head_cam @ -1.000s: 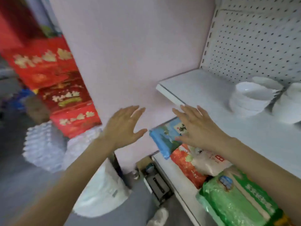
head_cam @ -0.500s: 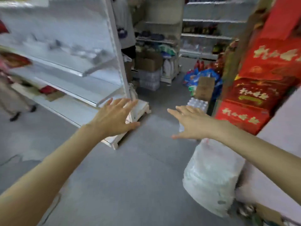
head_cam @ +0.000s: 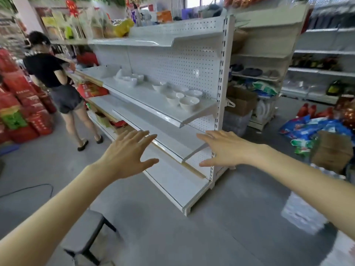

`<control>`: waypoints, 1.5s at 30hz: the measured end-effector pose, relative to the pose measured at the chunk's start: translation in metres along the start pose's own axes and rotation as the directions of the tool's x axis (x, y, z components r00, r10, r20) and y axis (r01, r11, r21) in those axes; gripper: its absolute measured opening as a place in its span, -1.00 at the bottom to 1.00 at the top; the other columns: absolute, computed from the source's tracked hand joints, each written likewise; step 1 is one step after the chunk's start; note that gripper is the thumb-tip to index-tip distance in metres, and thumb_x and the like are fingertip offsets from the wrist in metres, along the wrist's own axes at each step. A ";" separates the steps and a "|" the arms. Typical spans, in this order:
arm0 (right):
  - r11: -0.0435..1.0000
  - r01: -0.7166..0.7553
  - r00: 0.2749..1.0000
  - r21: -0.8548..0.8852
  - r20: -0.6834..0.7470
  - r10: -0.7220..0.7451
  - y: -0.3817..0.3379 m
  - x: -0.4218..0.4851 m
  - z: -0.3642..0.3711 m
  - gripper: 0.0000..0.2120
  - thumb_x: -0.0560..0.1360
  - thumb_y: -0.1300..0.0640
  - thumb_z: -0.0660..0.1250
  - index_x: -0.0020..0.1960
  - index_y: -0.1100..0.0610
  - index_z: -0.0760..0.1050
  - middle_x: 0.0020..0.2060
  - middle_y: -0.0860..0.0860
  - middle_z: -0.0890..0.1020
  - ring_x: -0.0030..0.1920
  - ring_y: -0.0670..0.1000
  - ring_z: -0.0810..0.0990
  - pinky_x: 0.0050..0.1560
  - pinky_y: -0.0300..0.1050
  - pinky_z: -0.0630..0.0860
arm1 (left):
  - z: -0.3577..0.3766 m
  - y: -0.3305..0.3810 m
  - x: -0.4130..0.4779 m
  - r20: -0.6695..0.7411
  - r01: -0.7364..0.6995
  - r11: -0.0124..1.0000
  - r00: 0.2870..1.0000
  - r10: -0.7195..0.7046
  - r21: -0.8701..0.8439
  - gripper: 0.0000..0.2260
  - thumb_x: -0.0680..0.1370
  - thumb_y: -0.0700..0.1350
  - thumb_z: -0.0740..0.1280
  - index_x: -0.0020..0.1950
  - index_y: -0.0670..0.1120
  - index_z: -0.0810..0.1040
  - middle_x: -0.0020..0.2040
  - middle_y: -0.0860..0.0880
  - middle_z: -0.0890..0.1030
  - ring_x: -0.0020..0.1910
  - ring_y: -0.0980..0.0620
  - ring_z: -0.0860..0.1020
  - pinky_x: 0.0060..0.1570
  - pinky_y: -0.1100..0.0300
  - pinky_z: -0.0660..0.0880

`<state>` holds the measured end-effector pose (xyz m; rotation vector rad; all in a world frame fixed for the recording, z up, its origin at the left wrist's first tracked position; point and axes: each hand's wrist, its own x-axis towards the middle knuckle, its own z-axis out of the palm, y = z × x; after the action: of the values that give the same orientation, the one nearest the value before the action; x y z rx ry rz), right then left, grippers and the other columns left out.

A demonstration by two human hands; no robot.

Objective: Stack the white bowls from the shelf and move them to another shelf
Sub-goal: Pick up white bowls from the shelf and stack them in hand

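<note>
white bowls (head_cam: 189,103) on a shelf (head_cam: 149,101) have come into view.

left hand (head_cam: 124,156), right hand (head_cam: 226,150): bare, long slim fingers. forearms (head_cam: 57,204) bare from wrists to frame edge, slender, smooth.

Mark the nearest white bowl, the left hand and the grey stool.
nearest white bowl (head_cam: 189,106): head view, on its outer front wall, under the rim.
left hand (head_cam: 125,153): head view, on the back of the hand.
grey stool (head_cam: 84,233): head view, on the top of its seat.
</note>
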<state>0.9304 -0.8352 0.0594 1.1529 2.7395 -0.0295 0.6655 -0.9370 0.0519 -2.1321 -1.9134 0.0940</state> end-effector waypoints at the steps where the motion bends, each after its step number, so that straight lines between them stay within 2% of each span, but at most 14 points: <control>1: 1.000 -0.004 1.000 -0.005 0.027 0.004 0.004 0.021 0.000 -0.11 0.46 -0.37 0.17 0.57 -0.01 -0.17 0.55 0.08 0.03 0.53 0.13 0.02 0.46 0.11 0.09 | 0.012 -0.008 0.010 0.004 0.005 1.000 1.000 -0.005 -0.020 -0.19 0.41 0.45 -0.12 0.56 0.06 0.15 0.53 -0.02 0.27 0.50 -0.05 0.26 0.47 -0.02 0.12; 5: 0.999 -0.021 0.993 -0.038 0.117 0.025 0.029 0.116 0.006 -0.06 0.44 -0.39 0.19 0.57 0.00 -0.21 0.56 0.10 -0.04 0.54 0.15 -0.03 0.46 0.13 0.06 | 0.060 -0.056 0.068 0.011 0.009 0.999 1.000 -0.009 -0.040 -0.18 0.41 0.48 -0.12 0.56 0.06 0.16 0.52 -0.03 0.29 0.50 -0.06 0.26 0.47 -0.04 0.13; 10: 0.997 -0.039 0.995 0.059 0.097 0.034 0.071 0.231 -0.017 -0.07 0.45 -0.36 0.22 0.56 -0.05 -0.24 0.57 0.03 -0.12 0.55 0.10 -0.13 0.48 0.13 0.05 | 0.071 -0.134 0.175 -0.029 0.078 0.994 0.996 -0.080 -0.078 -0.17 0.40 0.50 -0.11 0.56 0.07 0.12 0.53 -0.04 0.26 0.49 -0.07 0.26 0.46 -0.01 0.15; 13: 0.990 -0.060 0.989 0.124 0.143 0.042 0.096 0.289 -0.027 -0.06 0.45 -0.36 0.23 0.56 -0.06 -0.27 0.56 0.02 -0.14 0.55 0.12 -0.14 0.47 0.13 0.03 | 0.078 -0.169 0.233 -0.046 0.005 1.000 0.999 -0.005 -0.013 -0.11 0.38 0.53 -0.22 0.56 0.05 0.14 0.52 -0.05 0.30 0.50 -0.06 0.26 0.48 -0.06 0.13; 16: 0.994 -0.068 0.988 0.085 0.148 0.054 0.113 0.340 -0.032 -0.05 0.42 -0.39 0.22 0.56 -0.07 -0.25 0.56 0.03 -0.10 0.55 0.12 -0.10 0.47 0.11 0.05 | 0.093 -0.192 0.280 -0.049 -0.022 0.999 0.999 0.020 -0.047 -0.17 0.41 0.49 -0.14 0.56 0.06 0.14 0.52 -0.05 0.28 0.51 -0.06 0.24 0.49 -0.04 0.07; 20: 0.990 -0.117 0.982 0.081 0.158 0.103 0.130 0.394 -0.034 -0.08 0.43 -0.38 0.22 0.56 -0.08 -0.21 0.56 -0.01 -0.07 0.55 0.08 -0.09 0.45 0.07 0.06 | 0.123 -0.219 0.344 -0.043 -0.102 0.993 0.994 0.100 -0.058 -0.16 0.39 0.48 -0.19 0.58 0.08 0.06 0.56 -0.04 0.19 0.54 -0.04 0.15 0.51 -0.01 -0.02; 23: 0.976 -0.191 0.971 0.106 0.167 0.172 0.138 0.423 -0.034 -0.12 0.45 -0.35 0.22 0.55 -0.08 -0.19 0.56 -0.04 -0.09 0.55 0.06 -0.12 0.46 0.07 0.02 | 0.146 -0.239 0.395 -0.053 -0.178 0.980 0.983 0.174 -0.091 -0.16 0.39 0.46 -0.17 0.58 0.06 0.09 0.56 -0.06 0.19 0.54 -0.06 0.15 0.50 0.00 -0.02; 27: 0.924 -0.360 0.925 0.130 0.181 0.335 0.148 0.455 -0.025 -0.07 0.42 -0.39 0.21 0.55 -0.10 -0.23 0.56 -0.04 -0.14 0.55 0.09 -0.16 0.48 0.08 -0.04 | 0.181 -0.261 0.464 -0.083 -0.323 0.941 0.945 0.316 -0.104 -0.15 0.39 0.46 -0.15 0.57 0.03 0.10 0.56 -0.08 0.19 0.54 -0.08 0.16 0.50 0.00 -0.01; 29: 0.877 -0.451 0.891 0.169 0.151 0.429 0.152 0.471 -0.020 -0.07 0.40 -0.41 0.22 0.55 -0.12 -0.19 0.56 -0.04 -0.12 0.55 0.09 -0.14 0.48 0.09 -0.02 | 0.196 -0.273 0.498 -0.086 -0.400 0.909 0.916 0.392 -0.119 -0.12 0.37 0.49 -0.17 0.57 0.02 0.10 0.56 -0.09 0.19 0.53 -0.09 0.17 0.50 0.00 0.01; 32: 0.753 -0.576 0.814 0.317 0.133 0.566 0.154 0.485 -0.013 -0.07 0.38 -0.42 0.23 0.55 -0.13 -0.15 0.56 -0.03 -0.09 0.55 0.09 -0.11 0.49 0.12 0.02 | 0.212 -0.291 0.544 -0.118 -0.501 0.850 0.865 0.487 -0.165 -0.06 0.37 0.54 -0.23 0.55 -0.02 0.17 0.52 -0.14 0.28 0.49 -0.14 0.26 0.46 -0.05 0.15; 34: 0.680 -0.639 0.761 0.359 0.162 0.629 0.152 0.492 -0.007 -0.04 0.33 -0.47 0.21 0.55 -0.15 -0.15 0.57 0.00 -0.08 0.55 0.10 -0.10 0.50 0.13 0.03 | 0.222 -0.302 0.566 -0.128 -0.535 0.815 0.845 0.520 -0.222 -0.06 0.37 0.54 -0.21 0.55 -0.03 0.18 0.50 -0.15 0.30 0.46 -0.16 0.30 0.43 -0.04 0.20; 39: 0.472 -0.751 0.598 0.462 0.171 0.783 0.135 0.502 0.016 0.12 0.12 -0.59 0.09 0.54 -0.14 -0.16 0.56 0.03 -0.10 0.55 0.09 -0.10 0.50 0.09 0.05 | 0.249 -0.308 0.610 -0.138 -0.587 0.734 0.804 0.579 -0.340 -0.02 0.34 0.56 -0.22 0.57 -0.06 0.10 0.53 -0.14 0.26 0.47 -0.13 0.28 0.44 -0.01 0.18; 41: 0.401 -0.765 0.538 0.504 0.160 0.827 0.129 0.504 0.023 0.15 0.10 -0.59 0.07 0.55 -0.10 -0.13 0.56 0.04 -0.06 0.55 0.10 -0.07 0.50 0.06 0.06 | 0.261 -0.302 0.618 -0.128 -0.558 0.701 0.814 0.567 -0.444 -0.04 0.36 0.54 -0.13 0.57 -0.07 0.08 0.53 -0.12 0.25 0.49 -0.11 0.26 0.44 -0.01 0.18; 45: 0.312 -0.793 0.450 0.524 0.158 0.879 0.137 0.506 0.039 0.21 0.05 -0.71 0.03 0.54 -0.10 -0.06 0.53 0.05 0.08 0.51 0.14 0.07 0.46 0.12 0.16 | 0.278 -0.295 0.624 -0.119 -0.514 0.604 0.812 0.571 -0.608 -0.19 0.50 0.40 0.11 0.57 -0.08 0.06 0.54 -0.09 0.25 0.48 -0.08 0.25 0.44 0.03 0.17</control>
<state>0.6862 -0.3840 -0.0554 2.7350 1.8332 -0.6259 0.3944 -0.2528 -0.0595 -3.1575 -1.3445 -0.3920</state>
